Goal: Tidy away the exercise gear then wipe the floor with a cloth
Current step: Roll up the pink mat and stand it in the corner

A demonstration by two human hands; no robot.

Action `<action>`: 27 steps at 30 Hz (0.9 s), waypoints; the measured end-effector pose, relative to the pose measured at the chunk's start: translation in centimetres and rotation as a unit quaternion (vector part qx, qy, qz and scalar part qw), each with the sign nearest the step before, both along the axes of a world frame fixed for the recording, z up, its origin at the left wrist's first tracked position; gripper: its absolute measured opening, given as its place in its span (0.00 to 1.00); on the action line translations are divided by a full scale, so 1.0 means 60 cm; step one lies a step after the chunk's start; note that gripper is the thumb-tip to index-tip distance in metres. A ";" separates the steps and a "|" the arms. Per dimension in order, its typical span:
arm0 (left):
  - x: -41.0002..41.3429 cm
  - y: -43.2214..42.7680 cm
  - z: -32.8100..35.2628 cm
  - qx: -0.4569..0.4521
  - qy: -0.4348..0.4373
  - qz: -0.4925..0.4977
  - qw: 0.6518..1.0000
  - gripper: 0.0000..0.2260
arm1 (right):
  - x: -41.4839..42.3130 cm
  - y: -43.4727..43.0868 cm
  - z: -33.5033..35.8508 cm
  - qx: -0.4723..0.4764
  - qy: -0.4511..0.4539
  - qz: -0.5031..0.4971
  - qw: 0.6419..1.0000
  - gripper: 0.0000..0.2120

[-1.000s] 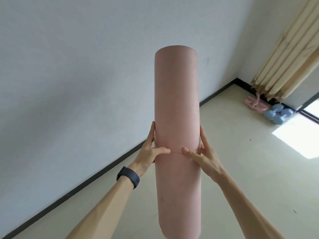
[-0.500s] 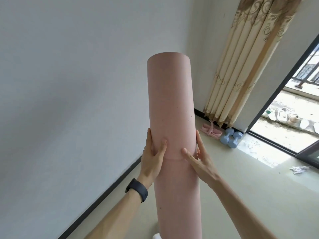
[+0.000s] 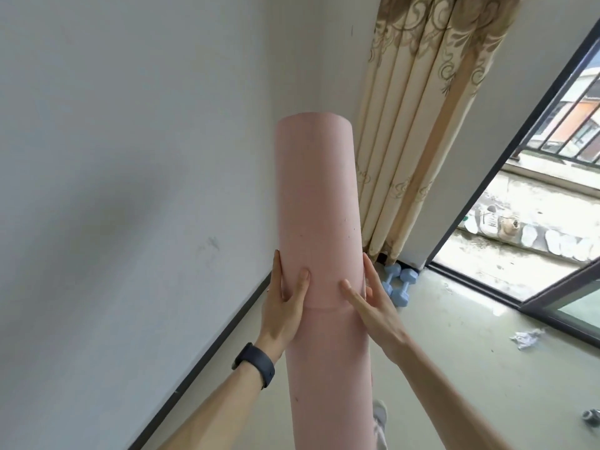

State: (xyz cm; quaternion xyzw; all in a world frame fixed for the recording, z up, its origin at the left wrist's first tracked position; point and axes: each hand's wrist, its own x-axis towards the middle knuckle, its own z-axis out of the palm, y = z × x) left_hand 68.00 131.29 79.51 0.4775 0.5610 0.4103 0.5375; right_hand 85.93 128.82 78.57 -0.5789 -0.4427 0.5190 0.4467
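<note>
Rolled pink mat [image 3: 316, 222], upright at centre, clamped between two flat hands. Left hand [image 3: 284, 310]: palm on the roll's left side, fingers straight and pointing up, thumb laid along its front; dark wristband [image 3: 255, 363] on that wrist. Right hand [image 3: 373, 308]: pressed on the right side, fingers extended, none curled round. Far right, blue dumbbells [image 3: 401, 284] lie on the floor [image 3: 487, 368] below the curtain [image 3: 415, 125].

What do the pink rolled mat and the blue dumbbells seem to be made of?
Pink rolled mat: probably soft foam, matte; no shine, small specks, a visible layer edge. Blue dumbbells: seemingly a matte rubbery or vinyl coating on faceted heads; core hidden.
</note>
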 end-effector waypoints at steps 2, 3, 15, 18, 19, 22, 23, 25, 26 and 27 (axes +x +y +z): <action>0.054 0.065 -0.015 -0.005 -0.005 0.014 1.000 0.37 | 0.057 0.069 -0.015 -0.013 0.018 0.015 1.000 0.39; 0.078 0.094 -0.019 -0.007 -0.011 0.022 1.000 0.36 | 0.082 0.102 -0.019 -0.021 0.028 0.020 0.999 0.39; 0.221 0.419 -0.020 -0.055 -0.075 0.085 0.992 0.23 | 0.247 0.509 -0.037 -0.170 0.068 0.039 0.982 0.31; 0.235 0.524 -0.036 -0.082 -0.072 0.089 0.990 0.22 | 0.261 0.617 -0.063 -0.189 0.094 0.052 0.976 0.44; 0.238 0.561 -0.044 -0.093 -0.070 0.092 0.989 0.24 | 0.271 0.655 -0.079 -0.194 0.089 0.071 0.974 0.48; 0.248 0.671 -0.078 -0.129 -0.057 0.125 0.982 0.33 | 0.291 0.763 -0.104 -0.218 0.095 0.117 0.964 0.50; 0.253 0.707 -0.089 -0.144 -0.057 0.140 0.978 0.35 | 0.296 0.796 -0.108 -0.242 0.101 0.126 0.957 0.49; 0.264 0.770 -0.102 -0.182 -0.046 0.162 0.969 0.40 | 0.300 0.852 -0.112 -0.280 0.150 0.138 0.938 0.33; 0.270 0.801 -0.106 -0.194 -0.039 0.169 0.966 0.38 | 0.301 0.881 -0.114 -0.295 0.175 0.137 0.929 0.24; 0.275 0.828 -0.110 -0.203 -0.038 0.176 0.963 0.35 | 0.302 0.907 -0.119 -0.308 0.193 0.129 0.923 0.23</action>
